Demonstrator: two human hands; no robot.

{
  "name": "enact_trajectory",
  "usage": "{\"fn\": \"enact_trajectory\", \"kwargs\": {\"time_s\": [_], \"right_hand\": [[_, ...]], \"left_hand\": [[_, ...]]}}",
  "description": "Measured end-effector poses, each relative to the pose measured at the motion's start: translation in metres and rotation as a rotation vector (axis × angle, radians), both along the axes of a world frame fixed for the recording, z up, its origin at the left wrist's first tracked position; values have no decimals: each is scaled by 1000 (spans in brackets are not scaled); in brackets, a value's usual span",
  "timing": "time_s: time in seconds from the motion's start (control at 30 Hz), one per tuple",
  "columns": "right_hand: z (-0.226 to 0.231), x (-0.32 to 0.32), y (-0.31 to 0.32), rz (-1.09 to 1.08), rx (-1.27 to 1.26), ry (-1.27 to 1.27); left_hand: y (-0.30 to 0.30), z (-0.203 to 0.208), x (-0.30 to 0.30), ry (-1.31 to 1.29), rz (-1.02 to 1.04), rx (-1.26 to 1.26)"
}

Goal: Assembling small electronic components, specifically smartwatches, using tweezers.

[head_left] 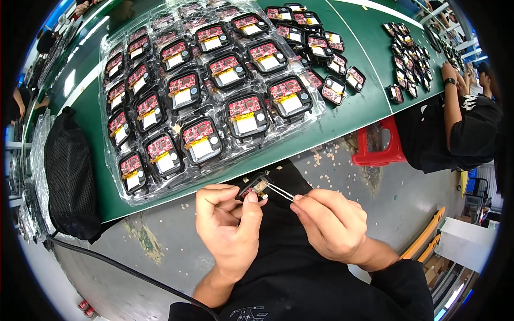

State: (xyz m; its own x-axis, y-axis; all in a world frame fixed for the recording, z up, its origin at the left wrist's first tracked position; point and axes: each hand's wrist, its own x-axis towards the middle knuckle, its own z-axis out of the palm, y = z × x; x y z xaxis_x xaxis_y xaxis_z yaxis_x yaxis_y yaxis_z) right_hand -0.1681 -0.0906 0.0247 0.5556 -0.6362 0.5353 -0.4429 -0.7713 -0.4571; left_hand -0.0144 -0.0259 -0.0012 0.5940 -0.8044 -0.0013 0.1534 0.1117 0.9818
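Just off the table's near edge, my left hand (231,227) grips a small black-framed circuit board assembly (250,187) between thumb and fingers, tilted over my lap. In my right hand (334,224) is a pair of metal tweezers (278,191), pinched between thumb and fingertips. The tweezer tips reach the board beside a yellowish piece on it; whether they grip it is too small to tell. Beyond my hands, a clear plastic tray (219,155) holds rows of black-framed assemblies, such as this one (246,115), with red boards, yellow tape and white blocks.
More loose assemblies (334,88) lie piled right of the tray on the green table (369,56). A black mesh bag (69,171) hangs at the left corner, with a black cable (123,267) below. A red stool (377,142) and a seated co-worker (450,128) are at the right.
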Motion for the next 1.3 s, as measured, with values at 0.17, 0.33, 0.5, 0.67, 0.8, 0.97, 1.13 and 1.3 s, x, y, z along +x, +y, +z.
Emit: {"fn": "enact_trajectory", "kwargs": {"time_s": [0.17, 0.33, 0.5, 0.67, 0.8, 0.97, 1.13, 1.3], "right_hand": [[3, -1, -4, -6, 112, -30], [6, -5, -15, 12, 331, -95], [5, -5, -22, 108, 239, -37], [10, -16, -36, 230, 268, 4], [26, -34, -57, 311, 436, 164], [29, -53, -54, 32, 368, 484], [25, -54, -48, -140, 96, 730], [21, -36, -36, -130, 421, 219]], "left_hand": [[1, 0, 3, 25, -15, 3], [3, 1, 5, 67, -43, 41], [2, 3, 6, 75, -58, 28], [2, 8, 11, 130, -103, 45], [1, 13, 20, 82, -57, 55], [5, 19, 22, 278, -142, 64], [8, 22, 16, 516, -221, 73], [7, 14, 14, 749, -256, 59]]}}
